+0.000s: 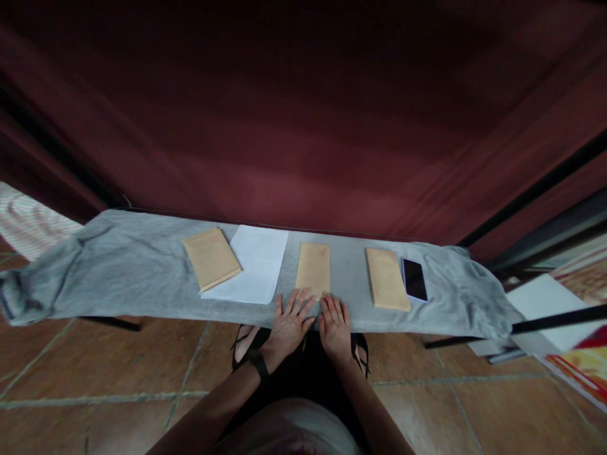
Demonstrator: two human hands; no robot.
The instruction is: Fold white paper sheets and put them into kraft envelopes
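Note:
A single tan paper envelope (313,268) lies flat before me, small reddish print at its upper right. My left hand (290,325), a dark band on its wrist, rests with fingers spread, its fingertips at the envelope's lower left edge. Beside it my right hand (334,325) lies flat, fingers extended, the tips at the envelope's lower right corner. On the left a stack of tan envelopes (212,258) overlaps a stack of white paper (258,262). To the right is another stack of tan envelopes (387,278).
Grey cloth (137,265) covers the narrow table, wrinkled at both ends. A dark-screened phone (415,279) lies against the right envelope stack. A dark red panel (303,158) rises behind the table. Black metal bars (559,319) and printed papers (578,360) are at the far right.

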